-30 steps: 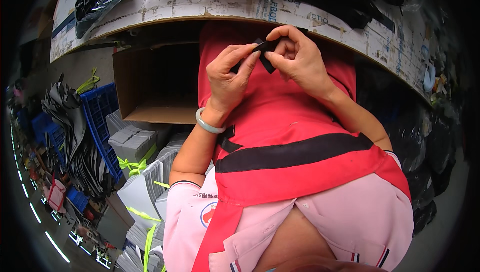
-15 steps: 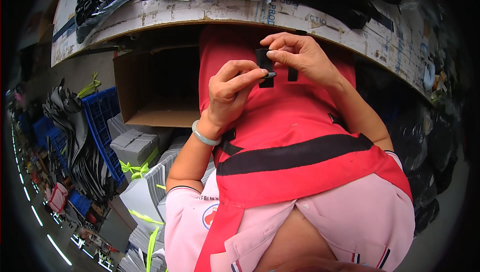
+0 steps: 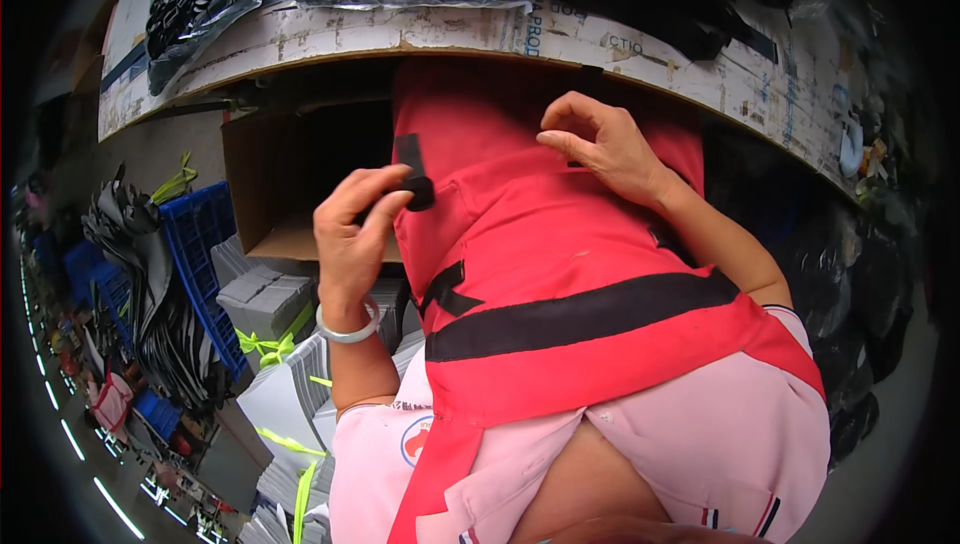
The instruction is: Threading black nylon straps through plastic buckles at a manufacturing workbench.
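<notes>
My left hand (image 3: 350, 229) is at the left side of the red apron (image 3: 520, 219), in front of an open cardboard box. Its thumb and fingers pinch a black strap piece (image 3: 410, 156), which looks folded or rolled at the fingers, with a flat end sticking up. Over the right part of my lap is my right hand (image 3: 610, 149), with its fingers curled and the tips close to the thumb. Nothing shows between them. Just below these fingers, a small black strip (image 3: 575, 164) on the apron is partly covered by the hand.
A cardboard-covered table edge (image 3: 400, 29) crosses the far side, bearing clear bags of black parts (image 3: 200, 9). Under it stands the open cardboard box (image 3: 285, 241). At left are bundled grey sheets (image 3: 265, 294) and a blue crate (image 3: 205, 244). Dark bags (image 3: 850, 314) lie at right.
My left hand has moved left and slightly nearer to me, carrying the black strap piece away from my right hand. My right hand has come off the strap and shifted slightly down.
</notes>
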Demonstrator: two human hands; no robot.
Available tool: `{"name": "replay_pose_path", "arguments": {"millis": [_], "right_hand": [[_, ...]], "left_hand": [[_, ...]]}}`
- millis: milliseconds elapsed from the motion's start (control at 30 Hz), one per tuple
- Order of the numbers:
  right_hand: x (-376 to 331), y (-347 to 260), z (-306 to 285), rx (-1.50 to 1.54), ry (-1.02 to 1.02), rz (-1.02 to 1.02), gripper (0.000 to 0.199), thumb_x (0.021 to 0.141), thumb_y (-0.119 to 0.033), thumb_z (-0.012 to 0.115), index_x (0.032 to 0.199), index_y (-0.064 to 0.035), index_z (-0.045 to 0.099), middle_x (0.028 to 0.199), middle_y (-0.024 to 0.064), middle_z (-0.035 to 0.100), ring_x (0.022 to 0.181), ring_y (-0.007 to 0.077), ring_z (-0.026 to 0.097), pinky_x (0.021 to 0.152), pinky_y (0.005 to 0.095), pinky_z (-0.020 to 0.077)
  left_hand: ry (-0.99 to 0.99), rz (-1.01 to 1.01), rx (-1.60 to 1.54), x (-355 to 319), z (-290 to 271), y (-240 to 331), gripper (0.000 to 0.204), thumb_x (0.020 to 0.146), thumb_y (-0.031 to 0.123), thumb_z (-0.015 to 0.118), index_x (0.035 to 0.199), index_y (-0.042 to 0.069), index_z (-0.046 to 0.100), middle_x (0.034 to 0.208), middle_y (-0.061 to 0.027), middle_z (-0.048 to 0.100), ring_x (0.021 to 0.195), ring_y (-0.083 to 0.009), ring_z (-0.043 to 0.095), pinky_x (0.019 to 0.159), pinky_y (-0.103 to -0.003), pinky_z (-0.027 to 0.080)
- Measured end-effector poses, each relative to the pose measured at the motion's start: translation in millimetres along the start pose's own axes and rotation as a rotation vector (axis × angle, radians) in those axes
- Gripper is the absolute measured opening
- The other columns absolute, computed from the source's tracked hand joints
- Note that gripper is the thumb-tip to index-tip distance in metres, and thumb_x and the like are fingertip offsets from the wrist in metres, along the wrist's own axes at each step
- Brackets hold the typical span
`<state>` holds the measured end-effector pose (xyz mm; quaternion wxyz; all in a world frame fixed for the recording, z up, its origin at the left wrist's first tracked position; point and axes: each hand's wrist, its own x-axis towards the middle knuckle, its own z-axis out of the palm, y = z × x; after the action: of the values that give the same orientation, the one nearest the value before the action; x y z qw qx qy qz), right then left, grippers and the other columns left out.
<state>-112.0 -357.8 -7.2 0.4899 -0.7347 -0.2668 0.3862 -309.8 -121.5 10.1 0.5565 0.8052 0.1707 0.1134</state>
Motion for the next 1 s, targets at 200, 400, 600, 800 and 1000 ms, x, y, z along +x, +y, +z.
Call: {"name": "replay_pose_path", "arguments": {"millis": [200,400,600,800,1000], "right_hand": [[-7.6,39.1,-40.4,-0.604,0.353,0.04,0.038,0.089,-0.041,0.067,0.091,-0.0036,0.068,0.07,0.0118,0.066,0.066,0.0247,0.065,0.062,0.0354,0.0495],[10.4,49.7,-18.3,-0.008,0.158,0.073,0.021,0.093,-0.022,0.066,0.098,-0.0011,0.067,0.079,0.0009,0.066,0.076,0.0066,0.058,0.069,0.0245,0.047],[6.7,-8.2,-11.2,0.066,-0.014,-0.003,0.016,0.095,-0.014,0.062,0.103,0.0005,0.062,0.085,-0.0025,0.06,0.081,0.0026,0.053,0.073,0.0198,0.0449],[11.3,-4.7,3.1,0.165,-0.1,0.039,0.012,0.096,-0.01,0.061,0.103,-0.0012,0.061,0.086,-0.0025,0.06,0.078,0.0027,0.052,0.069,0.0201,0.0449],[16.2,-3.8,8.3,-0.191,-0.064,-0.486,0.03,0.087,0.005,0.062,0.116,-0.0036,0.064,0.1,0.0099,0.068,0.09,0.0221,0.067,0.078,0.028,0.0529]], "left_hand": [[0.545,-0.475,-1.046,-30.2,-55.8,-73.0,0.028,0.1,0.029,0.054,0.112,0.006,0.064,0.105,-0.0095,0.066,0.084,-0.0175,0.062,0.058,-0.025,0.05],[-0.034,-0.533,-1.243,13.5,47.6,-56.3,0.03,0.092,0.002,0.06,0.122,0.001,0.056,0.115,-0.0121,0.061,0.086,-0.0164,0.063,0.061,-0.026,0.052],[-0.253,-0.482,-0.875,32.3,90.5,-12.7,0.027,0.089,0.004,0.068,0.115,0.002,0.063,0.081,-0.0024,0.063,0.059,-0.0059,0.055,0.05,-0.02,0.043],[-0.141,-0.237,-0.516,39.1,97.8,-12.1,0.027,0.089,0.001,0.066,0.115,0.004,0.065,0.078,-0.0012,0.059,0.06,-0.0063,0.055,0.051,-0.021,0.045],[-0.202,-0.568,-1.093,42.5,93.4,-25.7,0.024,0.099,0.012,0.052,0.12,0.001,0.058,0.075,-0.0042,0.057,0.058,-0.0101,0.056,0.049,-0.024,0.045]]}}
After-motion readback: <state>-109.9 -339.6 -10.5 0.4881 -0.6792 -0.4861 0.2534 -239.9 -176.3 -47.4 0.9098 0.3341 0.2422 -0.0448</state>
